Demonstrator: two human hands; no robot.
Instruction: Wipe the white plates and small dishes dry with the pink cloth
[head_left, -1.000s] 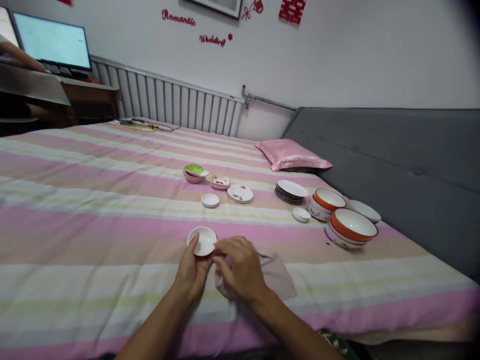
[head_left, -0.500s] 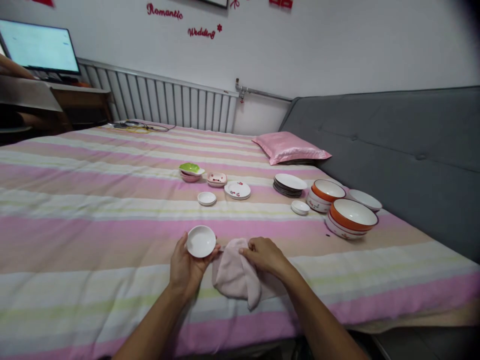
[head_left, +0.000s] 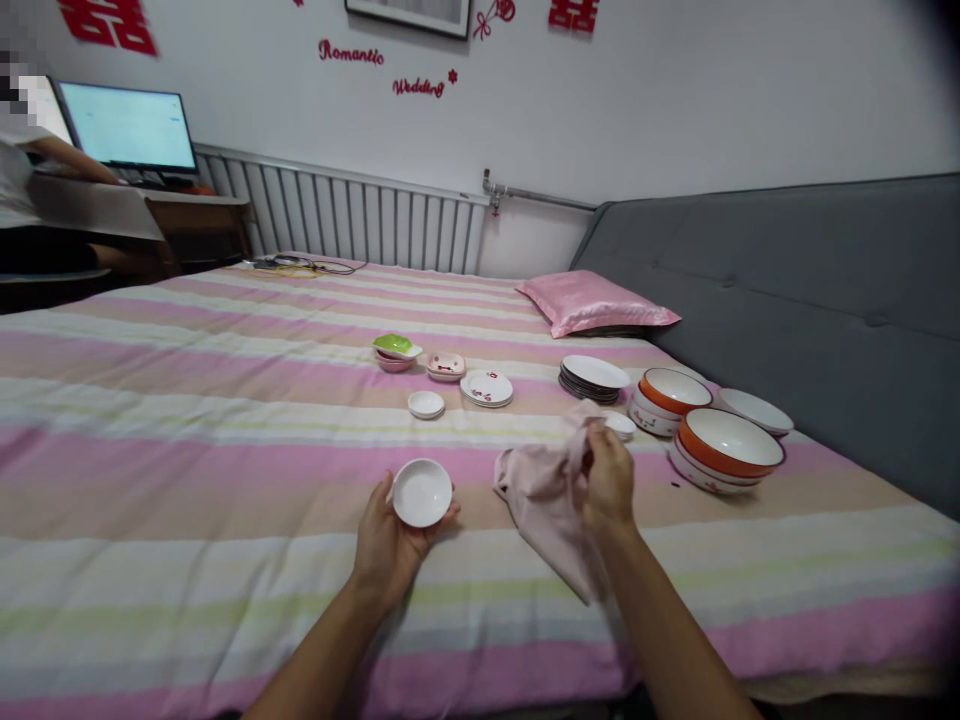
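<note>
My left hand (head_left: 394, 545) holds a small round white dish (head_left: 422, 493) by its rim, with the hollow side facing me. To its right, my right hand (head_left: 609, 475) is closed on a pale pink cloth (head_left: 544, 490), which hangs in folds and is apart from the dish. Behind the cloth, a stack of small white dishes (head_left: 620, 426) is partly hidden. Another small white dish stack (head_left: 426, 404) lies on the striped bed just beyond my left hand.
Flowered plates (head_left: 487, 387), pink square dishes (head_left: 446, 366) and a green leaf-shaped dish (head_left: 397, 346) lie mid-bed. Stacked plates (head_left: 594, 372) and orange-rimmed bowls (head_left: 729, 442) stand right, near the grey headboard (head_left: 825, 280). A pink pillow (head_left: 596, 303) lies behind. A person (head_left: 45, 190) sits at a desk, far left.
My right hand has lifted the cloth off the bed and moved it up and right, away from the dish. The dish stays in my left hand. The view has tilted upward slightly.
</note>
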